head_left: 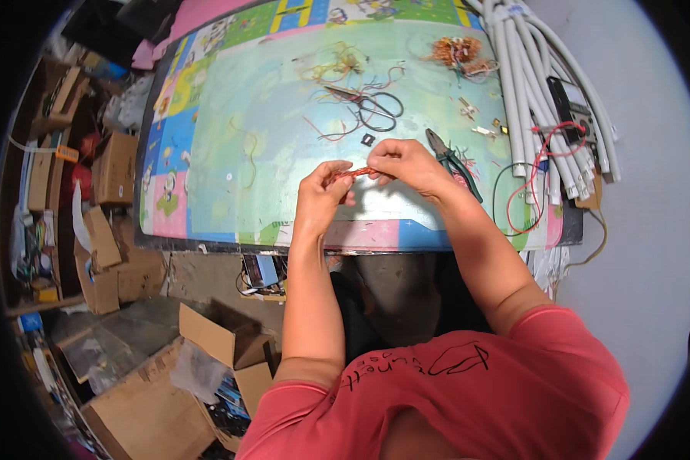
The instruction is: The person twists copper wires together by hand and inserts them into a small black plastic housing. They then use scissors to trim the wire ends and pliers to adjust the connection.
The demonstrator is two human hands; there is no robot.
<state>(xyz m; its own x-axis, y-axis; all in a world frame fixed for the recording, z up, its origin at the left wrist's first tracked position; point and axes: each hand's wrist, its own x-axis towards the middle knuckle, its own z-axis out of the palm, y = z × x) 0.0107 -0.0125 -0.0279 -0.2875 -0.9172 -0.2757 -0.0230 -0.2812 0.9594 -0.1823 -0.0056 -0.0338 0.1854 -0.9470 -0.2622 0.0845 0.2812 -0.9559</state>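
Red wire (353, 173), apparently twisted, spans both hands: left hand (327, 186) grasping one end, right hand (397, 162) pinching the other. Scissors (359, 99) lie beyond; pliers (443, 153) near right wrist.

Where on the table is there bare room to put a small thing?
Between the yellow strand and the left hand; also left of the wire tangle. It is crowded right of the right hand: pliers, red wire scraps, white tubes.
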